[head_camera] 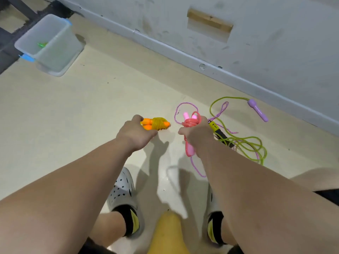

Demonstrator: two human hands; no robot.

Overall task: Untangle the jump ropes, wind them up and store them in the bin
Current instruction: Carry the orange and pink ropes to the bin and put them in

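Note:
My left hand [136,133] grips a wound-up orange jump rope [156,123] with orange handles, held just above the floor. My right hand [199,133] holds a wound pink jump rope [190,123] with pink handles. On the floor to the right lie loose ropes in a tangle: a green rope [245,142] with a purple handle [257,110], a thin purple rope [185,107], and a yellow-and-black handle [219,132]. The translucent bin [60,46] with blue latches stands far left, with something green [42,44] inside it.
A grey wall with a baseboard [183,52] runs diagonally behind the ropes. A dark metal frame [11,33] stands behind the bin. My feet in grey clogs [122,187] stand on the beige floor below my hands.

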